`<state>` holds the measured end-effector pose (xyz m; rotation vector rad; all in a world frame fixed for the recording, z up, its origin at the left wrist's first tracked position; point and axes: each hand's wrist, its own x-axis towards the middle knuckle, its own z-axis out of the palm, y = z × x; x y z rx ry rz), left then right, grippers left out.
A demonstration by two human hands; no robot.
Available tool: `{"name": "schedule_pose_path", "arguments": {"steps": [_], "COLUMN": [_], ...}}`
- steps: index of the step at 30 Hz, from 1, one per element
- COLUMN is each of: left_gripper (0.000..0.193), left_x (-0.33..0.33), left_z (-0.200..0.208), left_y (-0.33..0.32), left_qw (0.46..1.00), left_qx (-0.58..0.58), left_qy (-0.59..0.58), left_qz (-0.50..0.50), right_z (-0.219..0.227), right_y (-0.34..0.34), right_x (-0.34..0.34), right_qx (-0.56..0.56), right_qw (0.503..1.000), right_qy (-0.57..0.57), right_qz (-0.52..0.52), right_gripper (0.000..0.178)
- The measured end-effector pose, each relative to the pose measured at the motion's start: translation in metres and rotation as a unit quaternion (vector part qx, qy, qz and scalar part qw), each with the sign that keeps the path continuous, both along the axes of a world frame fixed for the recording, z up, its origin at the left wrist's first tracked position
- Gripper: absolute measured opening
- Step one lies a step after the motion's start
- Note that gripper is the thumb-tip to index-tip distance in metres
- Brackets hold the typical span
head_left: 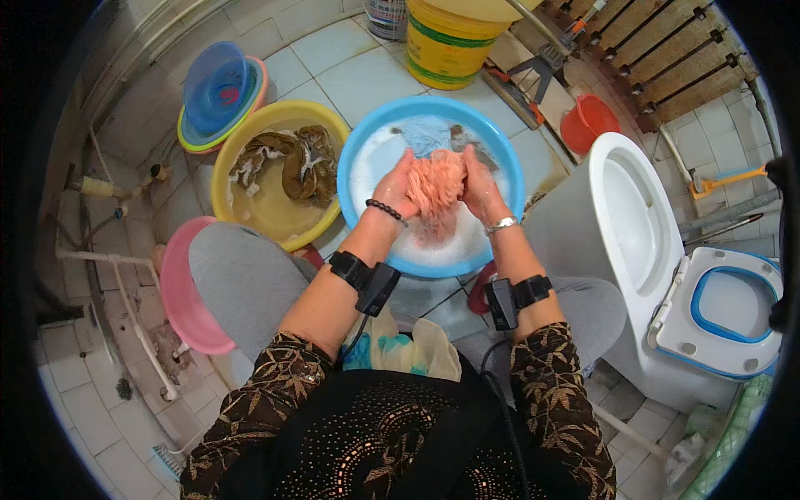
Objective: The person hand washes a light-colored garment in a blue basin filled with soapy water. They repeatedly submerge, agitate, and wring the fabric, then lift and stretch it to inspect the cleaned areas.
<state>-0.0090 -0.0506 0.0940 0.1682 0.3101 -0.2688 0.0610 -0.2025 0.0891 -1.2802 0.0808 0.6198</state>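
Note:
Between my two hands is a bunched wet piece of pink-orange cloth [437, 183], raised over a blue basin [515, 198] of foamy water. My left hand [395, 185] presses on its left side, fingers curled inward. On the opposite side my right hand [481, 188] grips the cloth, its fingertips partly hidden by the folds. Light blue cloth [427, 137] lies in the suds beyond my hands. Left of this basin, a yellow basin [223, 179] holds water and a brown-olive cloth [302, 171] with whitish parts.
A pink basin [187, 292] stands by my left knee, and stacked basins [218, 92] lean at the far left. A yellow bucket [448, 50] is at the back. To the right are a red bucket [590, 123] and a white toilet [575, 225].

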Motion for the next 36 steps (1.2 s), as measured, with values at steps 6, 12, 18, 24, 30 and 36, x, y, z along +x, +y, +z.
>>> {"name": "schedule_pose_path", "arguments": {"steps": [6,12,18,24,30,36], "left_gripper": [0.034,0.021,0.026,0.028,0.036,0.019], "left_x": [0.000,-0.023,-0.016,-0.007,-0.004,-0.008], "left_z": [-0.003,0.015,-0.016,-0.049,0.010,0.032], "left_y": [0.034,-0.015,-0.019,-0.022,0.003,0.045], "left_qw": [0.992,0.994,0.983,0.972,0.998,0.986], "left_qx": [-0.004,0.066,0.125,-0.201,0.037,0.140], "left_qy": [0.056,0.079,0.131,-0.082,-0.057,-0.091], "left_qz": [0.117,0.026,0.039,-0.091,0.006,0.010], "right_z": [0.030,0.042,0.027,0.008,0.022,0.027], "right_y": [0.028,0.053,0.051,0.032,0.027,0.015], "right_x": [-0.036,-0.078,-0.068,-0.038,-0.029,-0.022], "right_qx": [-0.138,-0.429,-0.408,-0.377,-0.007,-0.027], "right_qw": [0.944,0.759,0.787,0.892,0.972,0.984], "right_qy": [-0.300,-0.485,-0.462,-0.251,-0.230,-0.174], "right_qz": [0.011,0.075,0.034,0.006,0.049,0.009], "right_gripper": [0.028,0.026,0.027,0.035,0.036,0.030]}}
